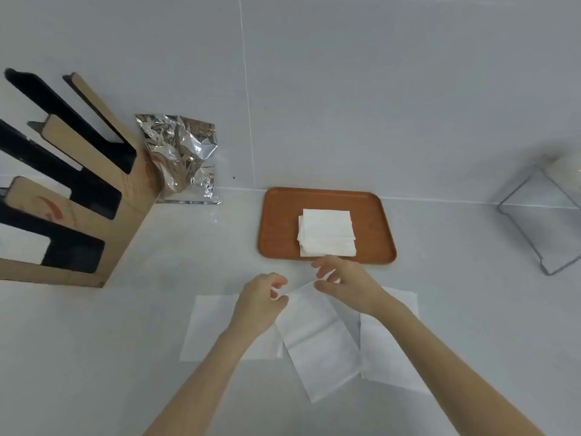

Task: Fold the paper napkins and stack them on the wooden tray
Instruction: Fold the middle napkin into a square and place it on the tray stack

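A brown wooden tray (279, 228) lies at the back of the counter with a stack of folded white napkins (327, 232) on it. In front of the tray, a white napkin (317, 338) is held up by its far edge. My left hand (261, 305) pinches the left corner of that edge and my right hand (345, 286) pinches the right corner. The napkin hangs toward me, half folded, with a crease across it. Two more flat napkins lie on the counter, one on the left (207, 328) and one on the right (393, 350), partly under my arms.
A wooden knife block with black handles (63, 190) stands at the left. A crumpled foil bag (182, 155) leans against the tiled wall behind it. A wire rack (540, 221) stands at the right edge.
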Available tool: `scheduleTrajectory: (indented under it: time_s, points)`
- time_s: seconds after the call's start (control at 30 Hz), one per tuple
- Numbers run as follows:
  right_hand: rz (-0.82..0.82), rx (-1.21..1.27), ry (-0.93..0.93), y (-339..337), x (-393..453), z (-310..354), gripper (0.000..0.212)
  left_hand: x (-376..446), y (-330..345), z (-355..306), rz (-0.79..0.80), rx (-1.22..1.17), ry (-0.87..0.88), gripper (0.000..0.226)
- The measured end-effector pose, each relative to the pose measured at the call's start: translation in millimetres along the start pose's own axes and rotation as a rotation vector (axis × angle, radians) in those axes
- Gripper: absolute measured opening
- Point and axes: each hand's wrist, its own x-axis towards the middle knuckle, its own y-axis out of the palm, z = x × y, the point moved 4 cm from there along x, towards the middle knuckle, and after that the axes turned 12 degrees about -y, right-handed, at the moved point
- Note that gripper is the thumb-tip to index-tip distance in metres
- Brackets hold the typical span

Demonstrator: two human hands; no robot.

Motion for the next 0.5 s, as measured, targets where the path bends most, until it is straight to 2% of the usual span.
scheduleTrajectory:
  time_s: [0.1, 0.23, 0.5]
  points:
    - [0.021, -0.123, -0.01, 7.1, 8.9, -9.8, 0.025, 4.7, 5.6, 9.6, -0.077, 0.191, -0.027, 0.027]
    - [0.049, -0.259, 0.005, 23.0, 21.0, -23.6, 0.022, 9.3, 10.0, 22.4, -0.154, 0.305, -0.101, 0.023]
    - [0.082, -0.452, -0.009, 37.9, 33.2, -37.8, 0.024, 10.7, 9.5, 28.9, -0.238, 0.335, -0.139, 0.015]
